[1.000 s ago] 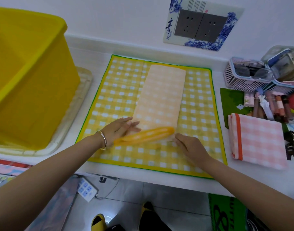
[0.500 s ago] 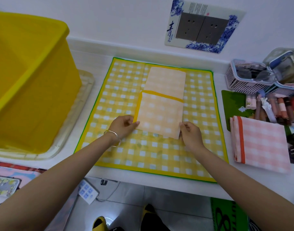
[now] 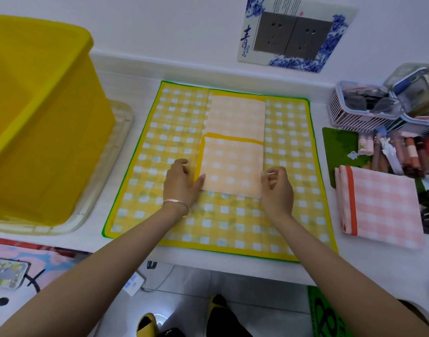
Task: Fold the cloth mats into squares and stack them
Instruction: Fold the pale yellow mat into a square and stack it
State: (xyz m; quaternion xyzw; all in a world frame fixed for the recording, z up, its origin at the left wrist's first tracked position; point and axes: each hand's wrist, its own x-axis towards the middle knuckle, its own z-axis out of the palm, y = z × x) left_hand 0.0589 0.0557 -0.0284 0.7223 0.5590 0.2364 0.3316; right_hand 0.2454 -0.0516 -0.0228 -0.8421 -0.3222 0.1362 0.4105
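A pale orange checked mat, folded into a narrow strip, lies on a large yellow checked mat spread flat on the white counter. Its near end is folded over onto itself, the yellow border showing along the flap's far and left edges; the strip's far part stays uncovered. My left hand rests at the flap's near left corner, thumb touching the edge. My right hand sits against the near right corner, fingers loosely curled, nothing held. A pink checked mat, folded square, lies to the right.
A big yellow plastic bin stands on a clear tray at the left. White baskets and several cosmetic tubes crowd the right. The counter's front edge runs just below the yellow mat; a phone lies lower left.
The near end of the orange strip was lifted and folded away from me onto itself. Both hands then eased their pinch at the near corners.
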